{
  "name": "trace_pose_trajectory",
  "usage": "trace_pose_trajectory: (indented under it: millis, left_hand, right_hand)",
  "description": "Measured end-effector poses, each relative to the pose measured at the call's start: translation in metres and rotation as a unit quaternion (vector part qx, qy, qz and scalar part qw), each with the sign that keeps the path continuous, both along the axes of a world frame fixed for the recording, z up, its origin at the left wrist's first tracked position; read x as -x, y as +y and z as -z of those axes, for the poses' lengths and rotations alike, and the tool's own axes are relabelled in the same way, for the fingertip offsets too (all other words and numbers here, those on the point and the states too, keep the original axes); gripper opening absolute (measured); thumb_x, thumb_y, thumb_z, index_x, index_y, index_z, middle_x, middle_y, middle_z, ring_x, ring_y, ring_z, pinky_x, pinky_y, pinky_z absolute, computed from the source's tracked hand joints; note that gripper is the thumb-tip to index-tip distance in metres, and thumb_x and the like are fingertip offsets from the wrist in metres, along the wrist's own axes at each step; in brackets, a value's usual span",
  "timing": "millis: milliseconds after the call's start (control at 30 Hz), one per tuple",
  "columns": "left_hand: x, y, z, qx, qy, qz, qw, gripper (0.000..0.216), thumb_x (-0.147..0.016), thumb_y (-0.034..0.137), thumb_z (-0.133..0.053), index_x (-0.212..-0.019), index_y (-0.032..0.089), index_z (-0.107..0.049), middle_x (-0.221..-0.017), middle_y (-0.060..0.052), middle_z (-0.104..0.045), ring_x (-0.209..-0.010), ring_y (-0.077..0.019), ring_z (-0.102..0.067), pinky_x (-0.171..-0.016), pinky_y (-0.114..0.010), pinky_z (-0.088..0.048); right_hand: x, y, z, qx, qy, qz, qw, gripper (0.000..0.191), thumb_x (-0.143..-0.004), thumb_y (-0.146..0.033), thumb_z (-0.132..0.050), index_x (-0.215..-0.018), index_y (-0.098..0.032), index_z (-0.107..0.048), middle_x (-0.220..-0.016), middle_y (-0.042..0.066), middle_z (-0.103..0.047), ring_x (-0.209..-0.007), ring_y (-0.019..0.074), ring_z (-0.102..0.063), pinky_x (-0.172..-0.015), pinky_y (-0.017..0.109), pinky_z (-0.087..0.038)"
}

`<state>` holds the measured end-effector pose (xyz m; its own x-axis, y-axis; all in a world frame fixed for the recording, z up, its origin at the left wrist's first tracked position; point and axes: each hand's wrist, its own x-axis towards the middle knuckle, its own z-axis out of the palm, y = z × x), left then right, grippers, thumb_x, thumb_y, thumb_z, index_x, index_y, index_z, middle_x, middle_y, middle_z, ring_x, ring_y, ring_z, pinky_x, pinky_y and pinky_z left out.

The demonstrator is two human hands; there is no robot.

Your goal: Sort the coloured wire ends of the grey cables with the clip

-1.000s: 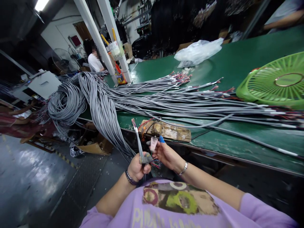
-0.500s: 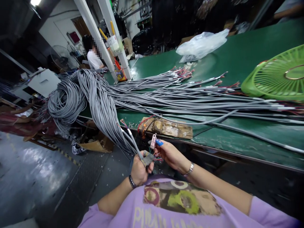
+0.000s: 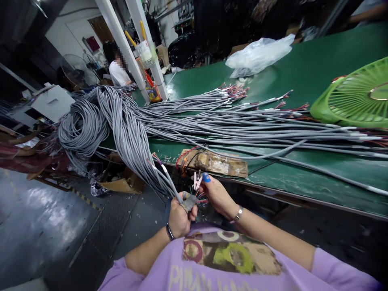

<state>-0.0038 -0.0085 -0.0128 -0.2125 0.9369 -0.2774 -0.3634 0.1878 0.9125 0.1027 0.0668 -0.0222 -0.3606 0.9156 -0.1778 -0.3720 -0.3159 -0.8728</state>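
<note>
My left hand (image 3: 178, 218) is closed around the end of a grey cable (image 3: 170, 182), its thumb covered by a grey wrap (image 3: 189, 201). Thin coloured wires (image 3: 202, 200) fan out past that thumb, toward my other hand. Just to their right, my right hand (image 3: 218, 197) pinches a small pale pink clip (image 3: 197, 182), V-shaped like a clothespin. A blue covering (image 3: 206, 177) sits on one of its fingertips. The clip is right beside the wires; whether it touches them I cannot tell. Another cable end with a white sleeve (image 3: 164, 168) stands up behind my left hand.
Many grey cables (image 3: 212, 128) lie along the green table (image 3: 303, 70), and a thick bundle (image 3: 129, 137) hangs over its edge. A wooden block (image 3: 216, 163) sits at the front. A green fan (image 3: 357, 95), a plastic bag (image 3: 259, 56) and white posts (image 3: 123, 48) stand farther off. A person (image 3: 119, 72) is behind.
The pink clip has turned in my right fingers, so its V shape now shows instead of its flat side. My left hand keeps its hold on the cable.
</note>
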Motion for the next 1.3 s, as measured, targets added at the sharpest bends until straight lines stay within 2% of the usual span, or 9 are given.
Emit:
trace_pose_trajectory:
  millis: [100, 233, 367, 567, 700, 767, 900, 1300]
  left_hand:
    - [0.0, 0.001, 0.0, 0.004, 0.007, 0.01, 1.0, 0.029, -0.067, 0.039, -0.068, -0.062, 0.017, -0.05, -0.037, 0.005, -0.049, -0.029, -0.0049, -0.032, -0.03, -0.018, -0.018]
    - [-0.001, 0.001, 0.0, 0.01, 0.018, 0.012, 1.0, 0.028, -0.069, 0.038, -0.067, -0.062, 0.017, -0.05, -0.038, 0.005, -0.049, -0.03, -0.0042, -0.032, -0.031, -0.017, -0.019]
    - [-0.002, 0.001, 0.0, 0.015, 0.029, 0.023, 0.999, 0.028, -0.07, 0.037, -0.066, -0.061, 0.016, -0.051, -0.039, 0.005, -0.049, -0.03, -0.0039, -0.033, -0.031, -0.016, -0.019]
    - [0.001, -0.004, -0.002, 0.013, 0.031, 0.026, 0.999, 0.029, -0.07, 0.039, -0.066, -0.06, 0.016, -0.051, -0.037, 0.005, -0.049, -0.028, -0.0039, -0.032, -0.03, -0.017, -0.019]
    - [0.004, -0.009, -0.002, 0.007, 0.022, 0.016, 1.0, 0.03, -0.069, 0.038, -0.068, -0.058, 0.016, -0.05, -0.037, 0.004, -0.05, -0.028, -0.0039, -0.032, -0.03, -0.017, -0.018]
    - [0.005, -0.01, -0.002, 0.001, 0.018, -0.002, 1.0, 0.03, -0.069, 0.038, -0.068, -0.059, 0.016, -0.05, -0.037, 0.004, -0.05, -0.028, -0.0039, -0.032, -0.03, -0.016, -0.018]
    - [0.003, -0.008, -0.003, -0.013, 0.003, -0.018, 1.0, 0.03, -0.07, 0.038, -0.067, -0.061, 0.017, -0.049, -0.038, 0.005, -0.05, -0.03, -0.004, -0.032, -0.031, -0.015, -0.019]
    - [-0.002, -0.003, -0.007, -0.027, -0.02, -0.011, 0.999, 0.028, -0.071, 0.038, -0.066, -0.063, 0.017, -0.05, -0.038, 0.005, -0.05, -0.03, -0.0046, -0.033, -0.031, -0.015, -0.02]
  right_hand:
    - [0.003, 0.001, -0.001, 0.089, 0.075, -0.035, 0.993, 0.046, -0.067, -0.064, -0.062, -0.07, -0.018, -0.059, -0.063, 0.002, -0.058, -0.057, 0.0127, -0.048, -0.054, 0.026, -0.039]
    - [0.007, 0.004, -0.004, 0.145, 0.141, -0.013, 0.979, 0.039, -0.062, -0.053, -0.073, -0.073, -0.016, -0.065, -0.065, 0.002, -0.062, -0.058, 0.0114, -0.051, -0.055, 0.023, -0.041]
    - [0.007, 0.003, -0.004, 0.144, 0.163, -0.006, 0.976, 0.035, -0.063, -0.048, -0.075, -0.072, -0.015, -0.067, -0.063, 0.002, -0.062, -0.056, 0.0101, -0.05, -0.054, 0.022, -0.041]
    - [0.004, 0.001, 0.005, 0.155, 0.177, -0.029, 0.971, 0.037, -0.069, -0.053, -0.068, -0.077, -0.017, -0.066, -0.066, 0.002, -0.062, -0.058, 0.0115, -0.052, -0.053, 0.023, -0.042]
    - [-0.001, 0.0, 0.007, 0.162, 0.19, -0.085, 0.965, 0.042, -0.073, -0.059, -0.06, -0.078, -0.018, -0.063, -0.07, 0.003, -0.062, -0.059, 0.0121, -0.053, -0.054, 0.024, -0.044]
    - [-0.003, -0.001, 0.004, 0.159, 0.189, -0.106, 0.963, 0.038, -0.075, -0.055, -0.061, -0.079, -0.018, -0.063, -0.074, 0.004, -0.063, -0.061, 0.0121, -0.054, -0.056, 0.024, -0.045]
    - [-0.005, -0.003, -0.002, 0.106, 0.164, -0.089, 0.977, 0.025, -0.075, -0.041, -0.067, -0.077, -0.017, -0.062, -0.07, 0.001, -0.06, -0.058, 0.0101, -0.051, -0.055, 0.023, -0.044]
    - [-0.008, -0.002, -0.01, 0.089, 0.135, -0.09, 0.983, 0.028, -0.074, -0.043, -0.067, -0.073, -0.016, -0.061, -0.062, -0.001, -0.056, -0.054, 0.0087, -0.049, -0.052, 0.022, -0.04]
